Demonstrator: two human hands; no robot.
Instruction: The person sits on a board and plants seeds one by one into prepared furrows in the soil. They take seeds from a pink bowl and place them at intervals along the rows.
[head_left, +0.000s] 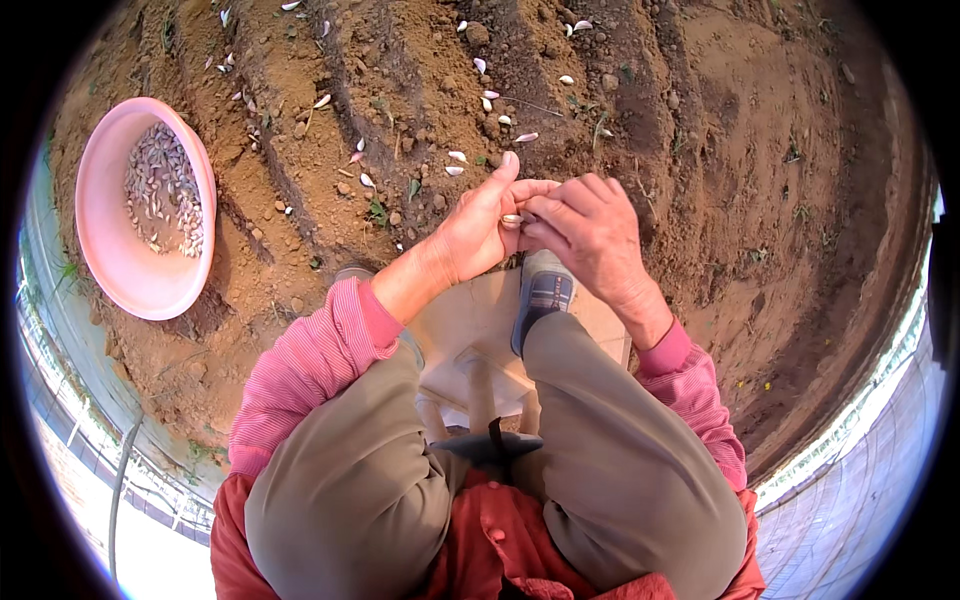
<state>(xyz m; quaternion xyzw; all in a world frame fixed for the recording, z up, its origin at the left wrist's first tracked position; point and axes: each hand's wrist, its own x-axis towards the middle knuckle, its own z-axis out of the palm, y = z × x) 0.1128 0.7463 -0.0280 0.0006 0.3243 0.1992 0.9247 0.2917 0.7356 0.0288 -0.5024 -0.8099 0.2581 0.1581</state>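
My left hand (480, 217) is turned partly palm up in front of me, thumb raised. A pale garlic clove (512, 220) lies in its palm; curled fingers may hide more. My right hand (592, 225) meets it from the right, back of the hand up. Its bent thumb and fingertips reach into the left palm beside that clove. Whether they pinch anything is hidden. Loose garlic cloves (457, 156) are scattered on the furrowed brown soil (420, 82) beyond my hands, some lying in the grooves.
At left, a pink plastic basin (146, 289) holds many garlic cloves (169, 176). My shoe (546, 289) stands at the edge of a pale board or tile (457, 315). A small stool (480, 394) shows between my legs. Plastic sheeting (847, 465) borders the plot at right.
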